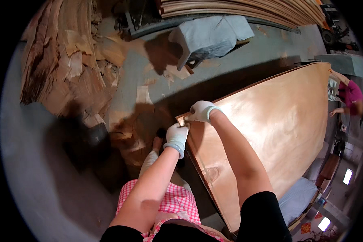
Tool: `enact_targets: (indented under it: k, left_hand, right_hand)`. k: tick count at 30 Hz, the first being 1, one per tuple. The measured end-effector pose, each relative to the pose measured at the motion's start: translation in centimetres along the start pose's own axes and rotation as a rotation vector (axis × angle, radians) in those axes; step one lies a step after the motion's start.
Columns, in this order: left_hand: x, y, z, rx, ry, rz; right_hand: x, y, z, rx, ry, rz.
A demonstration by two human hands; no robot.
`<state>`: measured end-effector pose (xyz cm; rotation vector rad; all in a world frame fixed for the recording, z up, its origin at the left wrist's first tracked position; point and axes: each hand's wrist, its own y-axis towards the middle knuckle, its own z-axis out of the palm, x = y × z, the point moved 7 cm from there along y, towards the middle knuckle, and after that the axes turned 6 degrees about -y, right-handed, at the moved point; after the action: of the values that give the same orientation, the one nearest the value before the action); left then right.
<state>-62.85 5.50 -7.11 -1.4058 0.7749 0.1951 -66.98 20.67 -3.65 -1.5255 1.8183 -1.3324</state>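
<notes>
A wide, pale brown wood sheet (266,133) lies flat on top of a stack, its near-left corner in front of me. At that corner my left hand (176,136), in a white glove, is closed on the edge. My right hand (199,111), gloved as well, is closed on the same corner from above, just right of the left one. Both sets of fingertips meet at the corner, and part of them is hidden. A dark round knot (211,174) marks the sheet's near side.
Torn veneer pieces (74,68) are heaped at the far left, with scraps on the floor. A grey-covered low stand (207,38) is beyond the stack, before stacked boards (242,8). A person in a magenta top (353,92) stands at the sheet's far-right end.
</notes>
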Motion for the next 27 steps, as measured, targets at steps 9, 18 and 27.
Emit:
enact_targets:
  k: [9, 18, 27]
  left_hand:
    - [0.5, -4.7, -4.0, -0.3, 0.144, 0.428]
    - [-1.1, -7.3, -0.9, 0.12, 0.185, 0.693]
    - [1.2, -7.2, 2.0, 0.173, 0.442, 0.52]
  right_hand:
    - [-0.6, -3.1, -1.3, -0.331, -0.297, -0.062]
    - [-0.2, -12.6, -1.0, -0.775, -0.209, -0.25]
    - [-1.7, -18.9, 2.9, -1.002, -0.212, -0.207]
